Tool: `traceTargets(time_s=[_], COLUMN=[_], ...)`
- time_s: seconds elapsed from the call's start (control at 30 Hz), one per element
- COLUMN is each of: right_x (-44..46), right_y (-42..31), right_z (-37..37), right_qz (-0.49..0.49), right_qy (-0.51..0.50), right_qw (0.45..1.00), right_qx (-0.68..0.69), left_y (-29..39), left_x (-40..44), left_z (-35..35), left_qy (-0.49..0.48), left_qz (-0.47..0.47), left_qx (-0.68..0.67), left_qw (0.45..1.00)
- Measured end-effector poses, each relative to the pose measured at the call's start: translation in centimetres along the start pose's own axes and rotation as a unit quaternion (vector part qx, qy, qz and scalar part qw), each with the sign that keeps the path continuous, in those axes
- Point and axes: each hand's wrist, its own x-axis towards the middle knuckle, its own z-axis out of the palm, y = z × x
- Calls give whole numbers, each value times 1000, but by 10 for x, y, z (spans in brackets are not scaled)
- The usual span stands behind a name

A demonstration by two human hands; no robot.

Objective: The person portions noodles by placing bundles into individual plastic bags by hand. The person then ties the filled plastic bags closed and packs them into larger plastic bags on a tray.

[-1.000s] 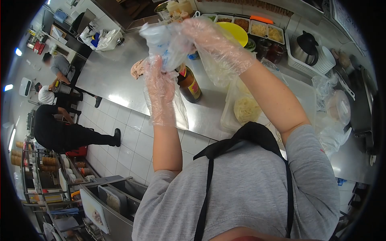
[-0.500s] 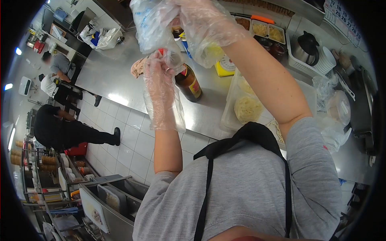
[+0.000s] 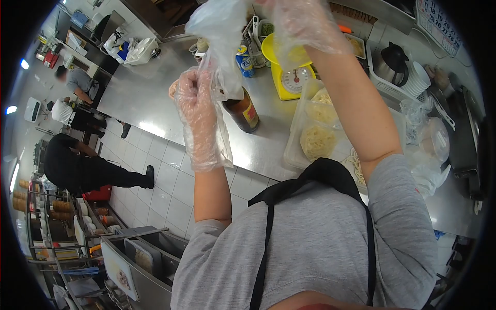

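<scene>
My left hand (image 3: 196,101), in a clear plastic glove, is closed on the lower end of a translucent plastic bag (image 3: 219,31). The bag stretches upward and leaves the view at the top edge. My right hand (image 3: 305,23), also gloved, is beside the bag's upper part; its blurred fingers seem closed on the bag and are partly cut off. Just right of my left hand, a brown glass bottle (image 3: 245,113) with a yellow and red label stands on the steel counter, its top hidden by the bag. A pinkish lump (image 3: 172,90) shows partly behind my left hand.
Beyond the bottle are a blue and yellow can (image 3: 244,62) and a yellow kitchen scale (image 3: 289,88). A plastic container (image 3: 290,150) with noodle portions lies by my right forearm. A basket (image 3: 385,77) holds a jug and plates. Several people stand at the left.
My right hand has moved right and upward, away from my left hand, and the bag is drawn out between them. The scale and can are now more exposed. My left hand has shifted slightly left.
</scene>
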Motion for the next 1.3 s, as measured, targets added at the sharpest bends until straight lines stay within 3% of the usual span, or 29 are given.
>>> traceTargets(time_s=[0.17,0.23,0.27,0.33,0.37,0.43,0.53,0.63,0.73,0.77,0.83,1.0,1.07,1.2,1.3], right_x=[-29,-26,-29,-38,-44,-56,-69,-77,-81,-81,-81,-78,-76,-82,-84], right_y=[-42,-61,-71,-92,-101,-118,-128,-121,-119,-118,-117,-110,-110,-108,-111], right_z=[-33,-80,-99,-128,-138,-150,-174,-197,-206,-207,-207,-194,-188,-176,-186], right_qz=[-69,-66,-70,-123,-125,-151,-140,-122,-88,-76,-62,-51,-49,-34,-8], right_qy=[-20,-158,-156,93,95,222,199,212,183,197,209,215,210,206,175], right_qw=[995,985,985,981,980,957,963,966,977,976,976,974,976,977,984], right_qx=[-76,-22,-25,-119,-120,-108,-118,-88,-64,-45,-25,-44,-37,-37,-24], left_y=[20,25,25,24,25,28,33,36,32,28,19,18,4,3,-12], left_x=[-16,-23,-26,-30,-32,-33,-37,-48,-48,-45,-34,-4,13,35,41], left_z=[6,9,9,6,6,8,8,24,24,21,8,-7,-13,-3,-2], left_qy=[1,21,18,25,21,67,33,-7,8,9,-13,48,63,28,15], left_qz=[30,31,31,12,11,-20,-88,-114,-123,-123,-30,-47,-64,-25,-63], left_qx=[-31,-32,-36,-32,-34,-110,-106,-165,-135,-136,-108,-121,-189,-276,-298], left_qw=[999,999,999,999,999,991,990,980,983,983,994,990,978,960,952])
